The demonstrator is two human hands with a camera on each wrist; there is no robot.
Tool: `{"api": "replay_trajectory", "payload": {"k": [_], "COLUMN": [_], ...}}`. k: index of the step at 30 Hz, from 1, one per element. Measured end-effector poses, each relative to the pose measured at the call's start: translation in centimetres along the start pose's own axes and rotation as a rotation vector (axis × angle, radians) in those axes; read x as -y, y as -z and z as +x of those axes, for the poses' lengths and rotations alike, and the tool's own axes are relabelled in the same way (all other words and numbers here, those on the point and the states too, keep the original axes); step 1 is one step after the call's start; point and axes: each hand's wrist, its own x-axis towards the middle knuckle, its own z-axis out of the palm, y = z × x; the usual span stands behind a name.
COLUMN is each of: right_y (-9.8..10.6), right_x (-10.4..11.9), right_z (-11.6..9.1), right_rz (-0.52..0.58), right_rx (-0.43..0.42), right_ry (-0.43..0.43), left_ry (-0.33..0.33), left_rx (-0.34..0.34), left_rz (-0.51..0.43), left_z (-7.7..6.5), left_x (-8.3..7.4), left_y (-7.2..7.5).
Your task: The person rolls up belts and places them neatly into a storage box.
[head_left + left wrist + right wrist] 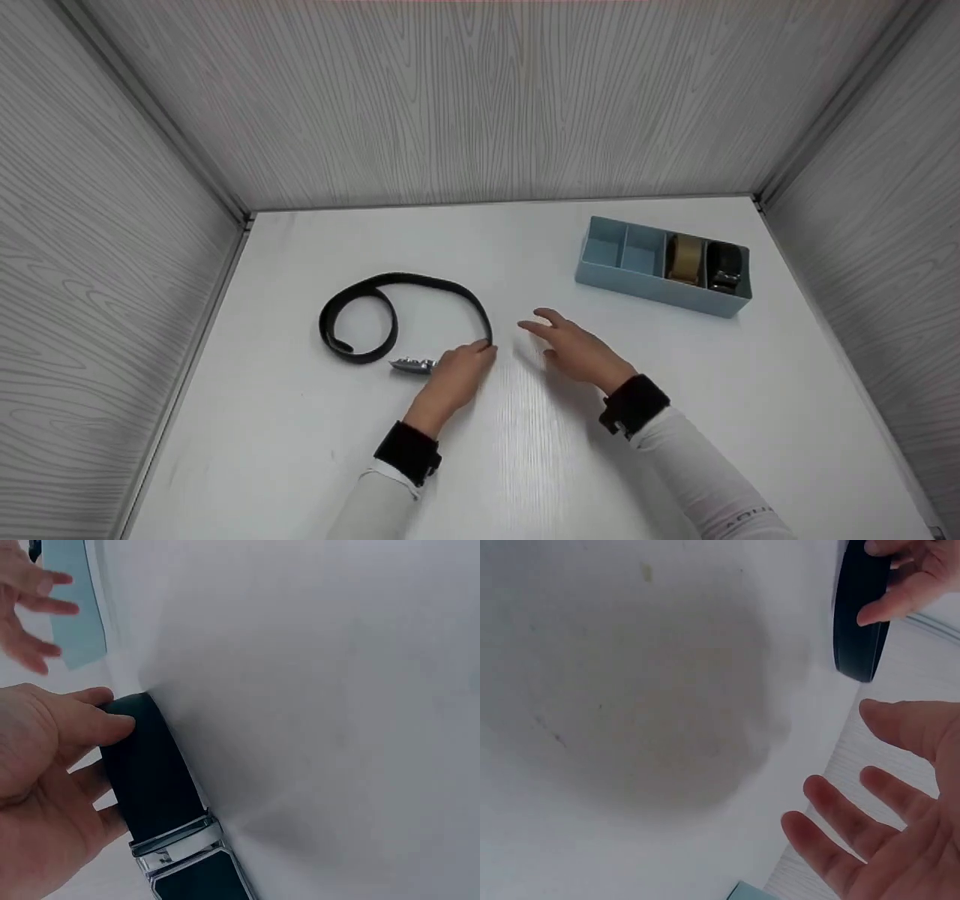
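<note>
A black belt (420, 279) stands on edge on the white table, its tail curled into a loop at the left. My left hand (459, 375) pinches the strap near the buckle end, thumb on one face and fingers behind, as the left wrist view shows. The silver buckle (184, 850) hangs just below that grip; in the head view the buckle (412, 365) pokes out left of the hand. To the right, my right hand (577, 351) hovers over the table with fingers spread and holds nothing. In the right wrist view its fingers (847, 821) are apart from the belt.
A light blue divided box (652, 292) sits at the back right. Its two right compartments hold a rolled tan belt (685, 259) and a rolled black belt (724, 266); the two left ones show bare floors. Grey wood-grain panels (480, 105) wall the table at the back and sides.
</note>
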Motion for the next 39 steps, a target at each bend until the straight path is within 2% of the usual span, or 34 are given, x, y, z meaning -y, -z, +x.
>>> {"api": "replay_trajectory", "payload": {"k": [5, 8, 10, 12, 15, 18, 20, 23, 25, 28, 30, 35, 39], "right_y": [-0.2, -0.1, 0.0, 0.2, 0.5, 0.8, 0.9, 1.1, 1.1, 1.0, 1.0, 0.9, 0.8], "right_x": [-0.5, -1.2, -1.7, -2.2, -2.8, -3.3, -3.7, -4.1, -4.3, -4.6, -4.7, -4.7, -4.3], "right_z": [0.2, 0.0, -0.1, -0.2, -0.4, -0.8, -1.2, -1.7, -1.9, -2.1, -2.2, -2.3, -2.1], "right_rz": [0.011, 0.018, 0.013, 0.0, -0.001, 0.009, 0.026, 0.065, 0.076, 0.086, 0.094, 0.123, 0.115], "right_rx": [0.018, 0.026, 0.018, 0.002, -0.012, -0.006, -0.003, -0.002, -0.002, -0.005, -0.011, -0.019, -0.019], "right_ry": [0.026, -0.009, -0.029, -0.031, -0.014, 0.004, 0.004, -0.011, -0.019, -0.031, -0.036, -0.039, 0.01], "left_ry": [-0.169, -0.211, -0.205, -0.169, -0.073, 0.083, 0.203, 0.345, 0.39, 0.388, 0.377, 0.375, 0.414], "left_rx": [0.068, 0.121, 0.108, 0.04, -0.137, -0.305, -0.372, -0.38, -0.333, -0.259, -0.241, -0.275, -0.296], "left_rz": [-0.103, -0.181, -0.206, -0.189, -0.078, 0.063, 0.116, 0.146, 0.146, 0.134, 0.095, -0.109, -0.246], "left_z": [0.8, 1.0, 1.2, 1.3, 1.7, 1.8, 1.9, 1.7, 1.4, 1.0, 0.8, 0.7, 1.2], "left_x": [-1.9, -2.6, -2.7, -2.5, -1.3, 0.8, 2.2, 4.0, 4.8, 5.5, 5.8, 5.6, 5.2], "left_y": [-0.5, -0.3, 0.1, 0.5, 1.2, 1.8, 2.1, 2.6, 2.7, 2.6, 2.5, 2.6, 2.4]}}
